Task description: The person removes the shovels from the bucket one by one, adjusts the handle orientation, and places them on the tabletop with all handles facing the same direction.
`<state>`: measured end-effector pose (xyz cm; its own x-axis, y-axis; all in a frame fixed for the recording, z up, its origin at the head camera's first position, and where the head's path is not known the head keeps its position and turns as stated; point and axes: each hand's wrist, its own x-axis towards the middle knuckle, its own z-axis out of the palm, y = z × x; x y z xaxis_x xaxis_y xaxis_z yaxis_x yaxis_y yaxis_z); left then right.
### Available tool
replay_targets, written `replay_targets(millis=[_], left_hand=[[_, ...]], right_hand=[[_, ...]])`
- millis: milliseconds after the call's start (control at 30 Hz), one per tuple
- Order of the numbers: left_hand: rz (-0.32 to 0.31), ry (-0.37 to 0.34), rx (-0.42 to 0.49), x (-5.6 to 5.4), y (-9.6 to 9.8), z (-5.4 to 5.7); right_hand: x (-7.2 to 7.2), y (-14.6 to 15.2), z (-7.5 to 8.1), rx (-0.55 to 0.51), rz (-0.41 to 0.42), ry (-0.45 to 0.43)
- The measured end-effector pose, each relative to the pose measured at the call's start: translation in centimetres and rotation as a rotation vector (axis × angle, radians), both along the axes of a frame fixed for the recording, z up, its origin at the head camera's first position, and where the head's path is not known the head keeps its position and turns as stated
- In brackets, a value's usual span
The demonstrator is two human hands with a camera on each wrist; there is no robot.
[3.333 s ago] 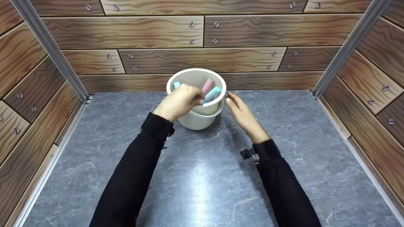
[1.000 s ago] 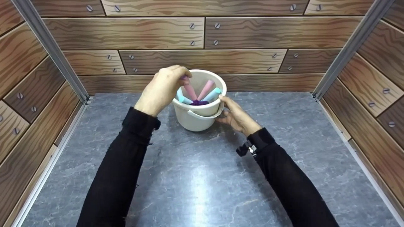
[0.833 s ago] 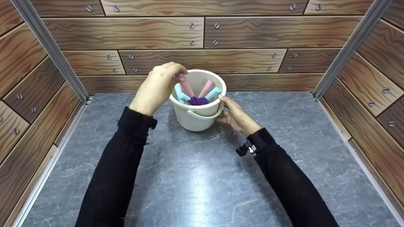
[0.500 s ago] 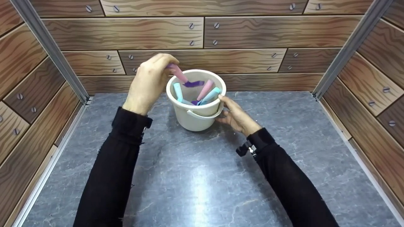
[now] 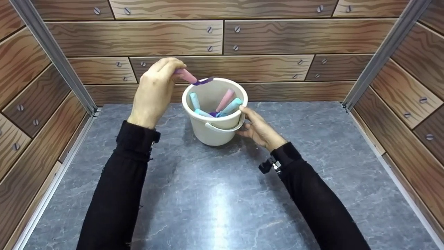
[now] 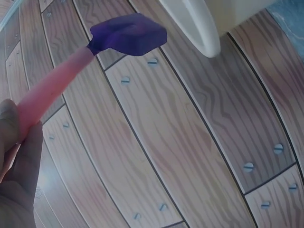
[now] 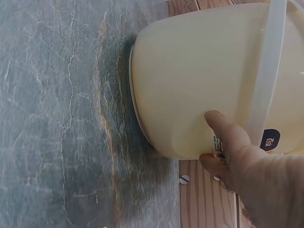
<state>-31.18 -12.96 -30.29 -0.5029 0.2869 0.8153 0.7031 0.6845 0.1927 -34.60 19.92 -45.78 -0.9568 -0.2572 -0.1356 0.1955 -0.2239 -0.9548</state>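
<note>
My left hand (image 5: 152,91) pinches the pink handle of a small toy shovel (image 5: 188,76), raised beside the bucket's back-left rim. In the left wrist view the shovel's purple, scoop-like head (image 6: 130,35) points away from the fingers, near the bucket's white rim. A cream plastic bucket (image 5: 215,133) stands upright on the floor, its handle hanging down in front. Inside lean a pink handle (image 5: 225,100) and several light-blue handles (image 5: 231,106); their lower ends are mostly hidden. My right hand (image 5: 261,131) holds the bucket's right side, thumb by the rim and fingertips against the outer wall.
Grey marbled flooring (image 5: 194,194) extends around the bucket. Wood-patterned panels (image 5: 267,38) close off the back and both sides, with grey metal posts (image 5: 385,52) at the corners. The back panel stands close behind the bucket.
The left hand has drawn the shovel up out of the bucket and over to the left. Earlier the right hand came onto the bucket's side; since then it has stayed there.
</note>
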Motion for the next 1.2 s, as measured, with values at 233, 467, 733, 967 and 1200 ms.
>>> replay_targets(millis=[233, 467, 733, 967, 1200], left_hand=[[0.029, 0.064, 0.005, 0.0, -0.9, -0.6], [0.063, 0.091, -0.01, -0.3, -2.0, -1.4], [0.075, 0.085, -0.008, -0.5, -3.9, -2.6], [0.105, 0.054, -0.014, -0.8, -5.7, -3.7], [0.125, 0.008, -0.004, -1.4, -7.4, -4.9]], right_hand=[[0.0, 0.0, -0.2, -0.002, -0.018, -0.012], [0.2, 0.1, -0.1, -0.015, -0.022, -0.009], [0.1, 0.4, -0.4, -0.011, -0.012, -0.006], [0.3, 0.1, -0.2, -0.013, -0.008, -0.01], [0.2, 0.1, -0.1, -0.012, -0.003, -0.005]])
